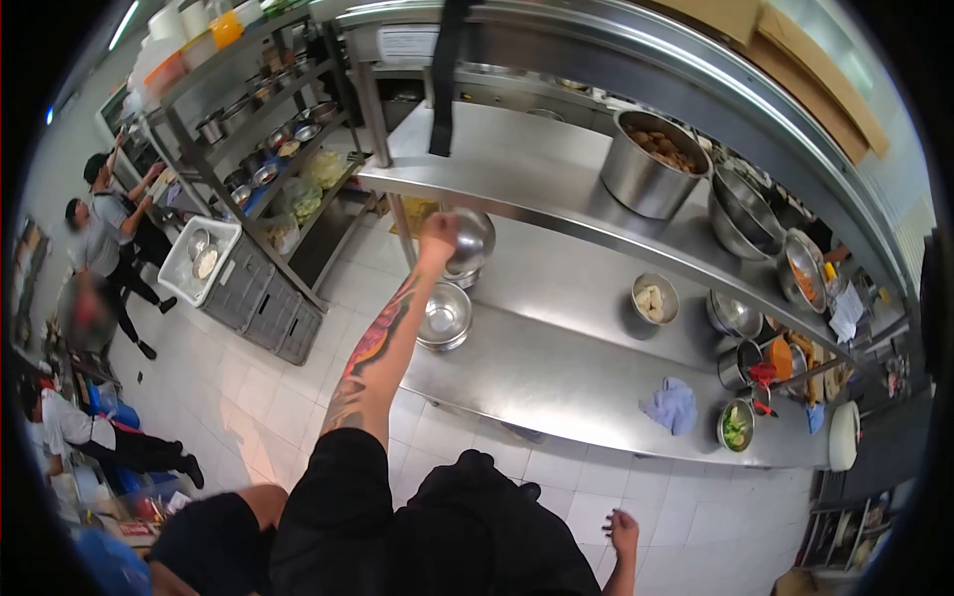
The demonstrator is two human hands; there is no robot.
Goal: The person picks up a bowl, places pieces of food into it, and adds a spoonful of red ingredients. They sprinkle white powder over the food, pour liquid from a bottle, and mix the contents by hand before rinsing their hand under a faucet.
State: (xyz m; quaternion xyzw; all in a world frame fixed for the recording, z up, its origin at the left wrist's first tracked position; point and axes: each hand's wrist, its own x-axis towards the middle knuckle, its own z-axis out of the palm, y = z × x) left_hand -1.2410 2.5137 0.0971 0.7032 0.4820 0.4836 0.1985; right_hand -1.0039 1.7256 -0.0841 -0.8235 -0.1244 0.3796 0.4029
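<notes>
My left hand, at the end of an outstretched tattooed arm, is closed on the edge of a shiny metal bowl. That bowl is just above the left end of the steel counter, over other stacked metal bowls partly hidden behind it. Nearer to me, another stack of metal bowls stands at the counter's left edge. Away from the counter, my right hand hangs low on my right side, its fingers loosely bent and apart, holding nothing.
An upper steel shelf carries a large pot of brown food. On the counter are a bowl of pale pieces, a blue cloth and a bowl of greens. Grey crates stand left; several people are beyond.
</notes>
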